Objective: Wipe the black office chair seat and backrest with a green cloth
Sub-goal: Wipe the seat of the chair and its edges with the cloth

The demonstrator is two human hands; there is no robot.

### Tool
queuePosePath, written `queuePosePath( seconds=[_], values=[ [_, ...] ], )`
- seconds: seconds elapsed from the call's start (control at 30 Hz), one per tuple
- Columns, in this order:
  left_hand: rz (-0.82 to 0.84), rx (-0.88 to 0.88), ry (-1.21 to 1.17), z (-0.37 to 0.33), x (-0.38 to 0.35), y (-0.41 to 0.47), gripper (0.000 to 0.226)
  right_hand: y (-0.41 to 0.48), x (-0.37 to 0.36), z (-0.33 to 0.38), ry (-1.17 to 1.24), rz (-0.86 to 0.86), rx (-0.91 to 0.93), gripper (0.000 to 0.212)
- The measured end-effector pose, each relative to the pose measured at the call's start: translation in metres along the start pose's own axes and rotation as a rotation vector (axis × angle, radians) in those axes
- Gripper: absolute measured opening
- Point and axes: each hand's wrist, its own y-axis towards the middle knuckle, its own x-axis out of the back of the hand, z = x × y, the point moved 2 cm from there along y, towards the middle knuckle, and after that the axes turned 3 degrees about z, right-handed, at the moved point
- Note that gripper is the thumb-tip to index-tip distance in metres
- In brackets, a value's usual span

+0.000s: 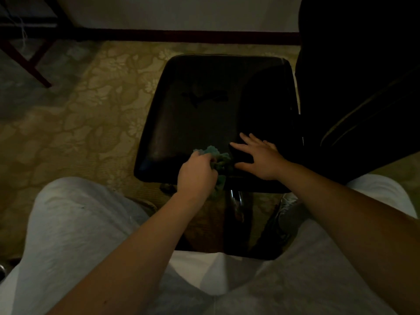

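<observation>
- The crumpled green cloth (218, 155) is at lower centre of the frame, on the near edge of the black padded chair seat (204, 105).
- My left hand (196, 172) grips the cloth with curled fingers.
- My right hand (261, 159) rests flat on the seat just right of the cloth, fingers spread.
- Around the chair I see beige flower-patterned carpet (79, 114).

Green cloth (219, 160) bunched at black seat (204, 105) near edge.
</observation>
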Motion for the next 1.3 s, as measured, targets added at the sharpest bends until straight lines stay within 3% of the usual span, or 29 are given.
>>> queuePosePath(
  seconds=[0.17,0.63,0.8,1.3],
  values=[
    [-0.025,0.039,-0.001,0.005,0.001,0.0,0.034,-0.004,0.0,-0.014,0.165,-0.08,0.052,0.06],
    [0.052,-0.036,-0.076,-0.033,-0.014,0.004,0.027,-0.006,0.005,-0.021,0.207,-0.047,0.081,0.058],
    [0.057,-0.064,-0.071,-0.027,-0.01,0.001,0.032,-0.017,0.005,-0.028,0.11,-0.146,-0.116,0.075],
    [0.142,-0.118,-0.198,-0.05,-0.023,0.008,0.035,-0.022,0.015,-0.028,0.112,-0.004,-0.141,0.073]
  ],
)
